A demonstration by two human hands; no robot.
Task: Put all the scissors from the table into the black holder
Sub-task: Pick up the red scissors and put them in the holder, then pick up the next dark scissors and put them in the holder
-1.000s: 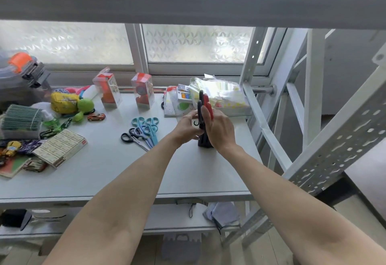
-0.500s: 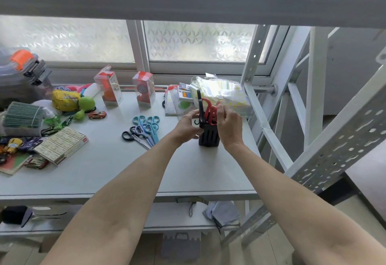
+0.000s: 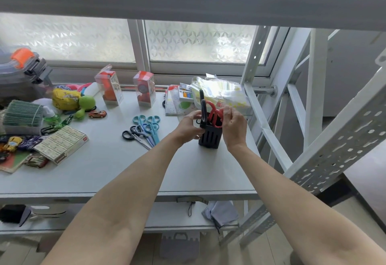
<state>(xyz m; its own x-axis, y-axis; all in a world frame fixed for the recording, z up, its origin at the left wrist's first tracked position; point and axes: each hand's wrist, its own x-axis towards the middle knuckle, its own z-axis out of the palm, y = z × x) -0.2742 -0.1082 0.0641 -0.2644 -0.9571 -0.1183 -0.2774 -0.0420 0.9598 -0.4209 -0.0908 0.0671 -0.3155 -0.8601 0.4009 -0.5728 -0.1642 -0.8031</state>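
Note:
A black slotted holder (image 3: 210,137) stands upright on the grey table (image 3: 108,172), right of centre. Red-handled scissors (image 3: 214,113) and black-handled scissors (image 3: 203,109) stick out of its top, blades down. My left hand (image 3: 191,125) grips the holder's left side, fingers by the black handles. My right hand (image 3: 232,125) is at the holder's right, fingertips pinching the red handles. Several more scissors lie in a loose pile on the table to the left: light blue ones (image 3: 149,124) and black-handled ones (image 3: 133,136).
Toys, a green plush (image 3: 84,105), a toy car (image 3: 97,114), a flat printed box (image 3: 62,143) and a stack of green cards (image 3: 22,114) crowd the left. Two clear red boxes (image 3: 144,88) and plastic bags (image 3: 219,93) line the back. A white perforated rack frame (image 3: 334,139) stands right.
The red scissors went from held high above the holder down into it. My right hand slid off the holder's front to the red handles; the holder is now uncovered.

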